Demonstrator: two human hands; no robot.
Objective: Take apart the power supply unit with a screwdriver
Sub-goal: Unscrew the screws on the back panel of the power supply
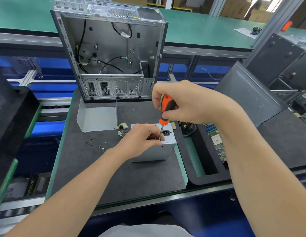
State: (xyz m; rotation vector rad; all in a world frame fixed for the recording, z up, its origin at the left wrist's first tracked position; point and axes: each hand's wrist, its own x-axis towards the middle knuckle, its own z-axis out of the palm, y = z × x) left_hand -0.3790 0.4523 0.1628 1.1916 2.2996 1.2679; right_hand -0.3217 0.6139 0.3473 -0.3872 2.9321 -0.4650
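Note:
A grey metal power supply unit [154, 152] stands on the dark foam mat [114, 168], its socket face turned up. My right hand [186, 101] grips the orange-and-black handle of a screwdriver [164, 110], held upright with its shaft reaching down to the unit's top face. My left hand [142, 139] rests on the unit's top, and its fingers pinch the lower shaft near the tip. The tip itself is hidden by those fingers. A yellow-and-black cable bundle with a white connector [122, 128] sticks out at the unit's left.
An open, emptied computer case [111, 53] stands at the mat's far edge. A bent grey metal cover [97, 117] lies in front of it. Several loose screws [95, 142] lie left of the unit. A motherboard [215, 139] sits in a foam tray to the right.

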